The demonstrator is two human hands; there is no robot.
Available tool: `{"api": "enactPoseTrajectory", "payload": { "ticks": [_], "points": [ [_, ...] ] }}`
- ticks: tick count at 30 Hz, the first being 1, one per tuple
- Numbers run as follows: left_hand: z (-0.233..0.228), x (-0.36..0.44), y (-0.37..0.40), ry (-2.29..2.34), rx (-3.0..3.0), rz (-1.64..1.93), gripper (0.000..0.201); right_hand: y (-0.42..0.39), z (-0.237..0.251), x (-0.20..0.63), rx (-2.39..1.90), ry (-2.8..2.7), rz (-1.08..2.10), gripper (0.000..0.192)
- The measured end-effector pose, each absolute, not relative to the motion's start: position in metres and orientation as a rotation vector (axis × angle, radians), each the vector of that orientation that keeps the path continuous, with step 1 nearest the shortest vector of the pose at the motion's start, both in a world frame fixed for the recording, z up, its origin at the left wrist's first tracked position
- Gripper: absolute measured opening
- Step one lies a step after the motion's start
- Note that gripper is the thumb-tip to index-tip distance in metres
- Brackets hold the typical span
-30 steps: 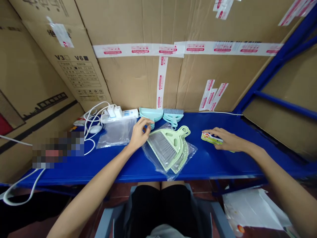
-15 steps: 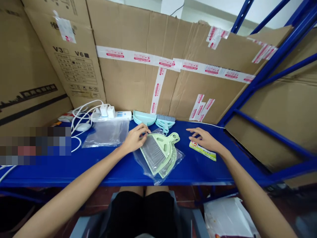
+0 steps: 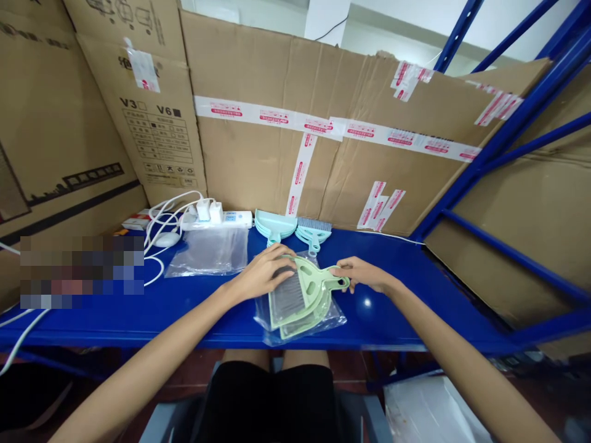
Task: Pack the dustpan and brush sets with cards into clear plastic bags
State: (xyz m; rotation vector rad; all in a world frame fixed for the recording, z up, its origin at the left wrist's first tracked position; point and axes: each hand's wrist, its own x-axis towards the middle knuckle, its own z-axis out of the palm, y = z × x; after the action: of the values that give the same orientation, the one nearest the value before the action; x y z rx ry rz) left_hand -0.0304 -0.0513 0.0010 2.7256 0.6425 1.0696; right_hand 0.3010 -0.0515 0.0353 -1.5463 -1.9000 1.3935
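Observation:
A pale green brush-and-dustpan set lies on a clear plastic bag near the front edge of the blue shelf. My left hand rests on the brush's grey bristle end, fingers spread over it. My right hand pinches the green handle end of the set. Both hands touch the same set from opposite sides.
Behind stand a stack of light blue dustpans and a blue brush. A stack of clear bags lies left, with a white power strip and cables. Taped cardboard boxes wall the back.
My right hand left the small printed card and moved left to the green handle. The card is no longer in view. My left hand slid onto the bristles; the set turned slightly.

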Motion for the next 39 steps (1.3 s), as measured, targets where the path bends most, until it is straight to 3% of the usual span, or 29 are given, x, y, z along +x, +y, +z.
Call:
{"api": "enactPoseTrajectory", "payload": {
  "ticks": [4,8,10,13,19,21,23,26,28,34,39],
  "points": [
    [-0.008,-0.019,-0.145,0.712,2.765,1.139,0.022,-0.093,0.026,0.300,-1.547,-1.701,1.481,0.052],
    [-0.054,-0.006,-0.214,0.943,2.975,1.368,0.048,-0.146,0.013,0.286,-1.495,-1.388,1.606,0.040],
    [-0.072,-0.003,-0.224,1.103,2.952,1.481,0.058,-0.171,0.005,0.277,-1.420,-1.264,1.608,0.035],
    [-0.078,-0.003,-0.223,1.186,2.964,1.344,0.061,-0.198,-0.008,0.259,-1.325,-1.125,1.577,0.030],
    [-0.073,-0.018,-0.205,1.124,2.942,1.316,0.071,-0.207,-0.012,0.231,-1.251,-1.199,1.576,0.039],
    [-0.075,-0.024,-0.198,1.063,2.902,1.377,0.067,-0.201,-0.005,0.238,-1.318,-1.510,1.370,0.050],
    [-0.078,-0.028,-0.192,1.015,2.865,1.437,0.063,-0.194,0.004,0.252,-1.362,-1.886,0.842,0.053],
    [-0.077,-0.028,-0.186,0.966,2.774,1.557,0.064,-0.178,0.013,0.275,-1.175,-2.294,-0.002,0.027],
    [-0.071,-0.025,-0.182,0.953,2.683,1.647,0.063,-0.164,0.012,0.281,-1.004,-2.465,-0.266,0.019],
    [-0.029,-0.013,-0.163,1.000,2.408,1.882,0.046,-0.115,0.015,0.263,-0.829,-2.335,-0.425,0.008],
    [-0.004,-0.016,-0.148,0.957,2.341,1.880,0.038,-0.073,0.043,0.255,-0.718,-2.471,-0.423,0.015]
  ]
}}
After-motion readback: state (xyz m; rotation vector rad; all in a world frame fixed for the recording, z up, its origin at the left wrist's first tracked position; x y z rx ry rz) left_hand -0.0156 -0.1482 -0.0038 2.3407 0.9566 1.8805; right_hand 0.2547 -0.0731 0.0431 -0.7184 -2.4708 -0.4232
